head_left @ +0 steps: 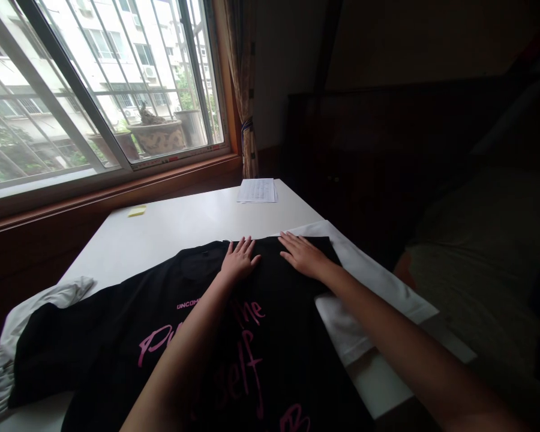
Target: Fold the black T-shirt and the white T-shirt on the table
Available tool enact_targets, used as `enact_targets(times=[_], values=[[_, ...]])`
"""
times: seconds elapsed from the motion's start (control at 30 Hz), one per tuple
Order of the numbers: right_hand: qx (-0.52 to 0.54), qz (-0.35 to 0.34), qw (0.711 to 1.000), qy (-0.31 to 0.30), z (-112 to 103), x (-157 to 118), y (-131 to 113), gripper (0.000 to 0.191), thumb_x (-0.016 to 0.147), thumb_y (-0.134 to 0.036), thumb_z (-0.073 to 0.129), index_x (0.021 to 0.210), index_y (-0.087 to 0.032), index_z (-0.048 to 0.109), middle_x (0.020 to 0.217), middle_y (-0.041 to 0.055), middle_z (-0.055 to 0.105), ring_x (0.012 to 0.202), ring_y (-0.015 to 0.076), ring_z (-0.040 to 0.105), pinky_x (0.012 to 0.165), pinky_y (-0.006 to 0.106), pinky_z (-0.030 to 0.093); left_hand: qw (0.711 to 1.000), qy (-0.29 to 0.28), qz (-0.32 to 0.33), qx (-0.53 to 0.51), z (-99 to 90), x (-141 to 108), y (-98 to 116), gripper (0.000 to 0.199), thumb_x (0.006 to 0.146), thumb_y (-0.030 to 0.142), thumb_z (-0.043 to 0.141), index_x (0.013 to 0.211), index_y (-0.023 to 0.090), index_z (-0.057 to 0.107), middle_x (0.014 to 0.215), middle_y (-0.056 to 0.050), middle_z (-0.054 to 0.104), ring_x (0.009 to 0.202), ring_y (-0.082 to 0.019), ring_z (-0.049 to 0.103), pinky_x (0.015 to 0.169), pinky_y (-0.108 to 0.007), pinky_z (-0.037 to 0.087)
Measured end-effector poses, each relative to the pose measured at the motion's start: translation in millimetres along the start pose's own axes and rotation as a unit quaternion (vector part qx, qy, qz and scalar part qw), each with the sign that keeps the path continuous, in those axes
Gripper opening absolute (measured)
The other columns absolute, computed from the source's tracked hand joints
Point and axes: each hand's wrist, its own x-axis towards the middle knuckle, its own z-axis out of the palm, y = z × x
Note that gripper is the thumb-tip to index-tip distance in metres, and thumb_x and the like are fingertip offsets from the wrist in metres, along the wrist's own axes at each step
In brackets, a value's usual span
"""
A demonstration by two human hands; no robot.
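A black T-shirt [292,324] with pink lettering lies spread over the table, its neckline toward the far side. My left hand [240,259] rests flat on the shirt beside the neckline, fingers spread. Flat near the shirt's shoulder on the right is my right hand [302,254], its fingers stretched out. My left forearm covers part of the lettering. White cloth [378,282] sticks out from under the shirt on the right. On the left, crumpled white fabric [67,294] shows beyond the black sleeve.
The white table [193,219] has a stack of papers [257,190] at its far edge and yellow sticky notes [137,211] at the far left. A barred window [117,90] and a tied curtain [248,132] stand behind. A bed-like surface [481,240] lies in shadow on the right.
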Motion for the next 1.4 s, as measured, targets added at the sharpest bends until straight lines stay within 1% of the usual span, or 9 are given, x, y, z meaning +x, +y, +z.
enact_targets(times=[0.1,0.2,0.33,0.57,0.83,1.0,1.13,1.27,1.4], values=[[0.018,-0.018,0.999,-0.037,5,16,-12,0.064,0.105,-0.051,0.028,0.158,-0.017,0.038,0.167,0.01,0.028,0.155,0.0255,0.022,0.126,0.049,0.019,1.0,0.003,0.001,0.001,1.1,0,-1,0.069,0.104,0.059,0.026,0.162,0.022,0.027,0.169,-0.004,0.02,0.157,-0.026,0.014,0.127,-0.055,0.012],[0.028,-0.006,0.998,-0.059,13,24,-11,0.064,0.104,-0.052,0.031,0.158,-0.02,0.039,0.167,0.0096,0.029,0.155,0.0269,0.022,0.126,0.052,0.019,1.0,0.004,0.004,0.001,1.2,0,-1,0.069,0.104,0.059,0.027,0.162,0.022,0.027,0.169,-0.005,0.02,0.157,-0.025,0.015,0.127,-0.055,0.012],[0.034,0.017,0.998,-0.049,21,24,4,0.061,0.105,-0.05,0.028,0.16,-0.023,0.035,0.167,0.0074,0.029,0.155,0.0254,0.023,0.126,0.05,0.017,1.0,0.002,0.009,-0.002,0.5,3,-3,0.069,0.104,0.059,0.027,0.162,0.022,0.026,0.169,-0.005,0.02,0.157,-0.026,0.015,0.127,-0.056,0.012],[0.047,0.074,0.996,-0.03,26,16,29,0.064,0.106,-0.051,0.02,0.159,-0.02,0.037,0.166,0.0083,0.031,0.155,0.0243,0.023,0.126,0.049,0.02,1.0,-0.004,0.008,-0.013,0.6,10,-9,0.07,0.103,0.061,0.026,0.163,0.024,0.023,0.169,-0.003,0.021,0.158,-0.025,0.014,0.128,-0.054,0.011],[0.046,0.09,0.995,-0.016,35,15,36,0.063,0.106,-0.051,0.02,0.157,-0.021,0.04,0.166,0.0057,0.032,0.155,0.0231,0.022,0.127,0.048,0.019,1.0,-0.017,-0.004,-0.022,1.4,23,-16,0.071,0.103,0.063,0.025,0.163,0.025,0.023,0.17,-0.003,0.018,0.158,-0.025,0.013,0.128,-0.053,0.012],[0.052,0.084,0.995,-0.003,39,13,38,0.064,0.106,-0.051,0.02,0.156,-0.018,0.041,0.165,0.0072,0.032,0.155,0.0245,0.023,0.126,0.05,0.02,0.999,-0.025,-0.014,-0.029,3.3,31,-20,0.071,0.102,0.064,0.024,0.163,0.026,0.023,0.17,-0.002,0.017,0.158,-0.025,0.012,0.128,-0.054,0.011],[0.057,0.082,0.995,0.011,40,13,40,0.063,0.106,-0.05,0.021,0.155,-0.017,0.044,0.164,0.0075,0.036,0.154,0.0251,0.027,0.126,0.05,0.022,0.999,-0.024,-0.023,-0.039,3.5,36,-21,0.07,0.102,0.064,0.025,0.162,0.028,0.025,0.17,-0.002,0.018,0.158,-0.027,0.013,0.127,-0.057,0.012],[0.061,0.079,0.995,0.021,41,13,42,0.061,0.106,-0.048,0.023,0.153,-0.018,0.046,0.162,0.0073,0.039,0.153,0.0255,0.029,0.126,0.049,0.023,0.998,-0.003,-0.024,-0.053,-0.7,36,-19,0.068,0.103,0.06,0.029,0.162,0.027,0.025,0.169,-0.004,0.021,0.157,-0.028,0.014,0.127,-0.057,0.013],[0.062,0.073,0.995,0.035,44,14,44,0.06,0.105,-0.047,0.025,0.152,-0.018,0.048,0.161,0.0074,0.041,0.152,0.026,0.031,0.125,0.051,0.025,0.996,0.051,-0.016,-0.069,-12.0,22,-21,0.063,0.106,0.046,0.032,0.163,0.023,0.02,0.17,-0.005,0.019,0.158,-0.024,0.007,0.127,-0.051,0.017]])
